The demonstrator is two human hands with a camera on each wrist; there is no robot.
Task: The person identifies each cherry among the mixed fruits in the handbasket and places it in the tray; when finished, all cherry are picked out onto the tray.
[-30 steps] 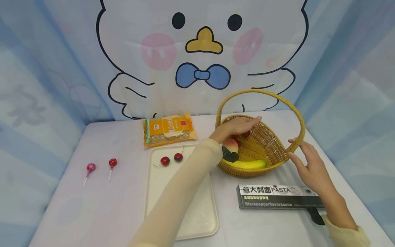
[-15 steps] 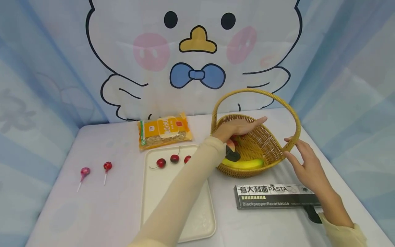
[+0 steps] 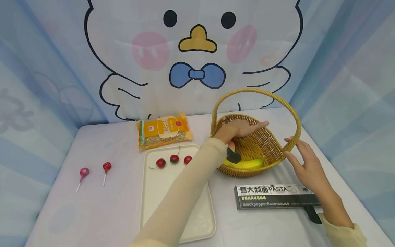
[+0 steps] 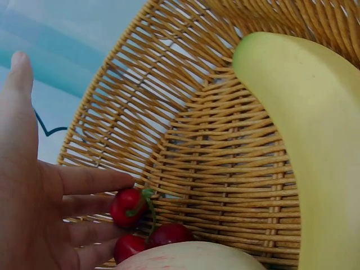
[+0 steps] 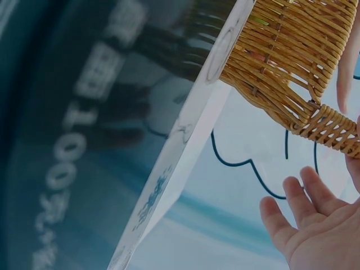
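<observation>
Inside the wicker basket (image 3: 260, 145), my left hand (image 4: 50, 219) has its fingers outstretched. Its fingertips meet red cherries (image 4: 128, 207) that lie beside a peach (image 4: 191, 257), and its thumb stands well apart. A banana (image 3: 247, 164) lies along the basket's near side. On the basket's right, my right hand (image 3: 310, 168) holds the foot of the handle (image 3: 294, 137) between thumb and forefinger. In the right wrist view, that hand's other fingers (image 5: 304, 202) spread loosely below the handle. The left forearm covers part of the basket's left side in the head view.
A cream tray (image 3: 177, 192) with cherries (image 3: 174, 158) lies left of the basket, partly under the left forearm. Behind it is an orange food packet (image 3: 165, 131). Two lollipops (image 3: 106, 166) lie far left. A pasta box (image 3: 276, 196) sits before the basket, near the right forearm.
The left hand has gone lower and slightly rightward in the basket, and now covers the cherries there in the head view. The right hand keeps its hold. The head view has shifted slightly.
</observation>
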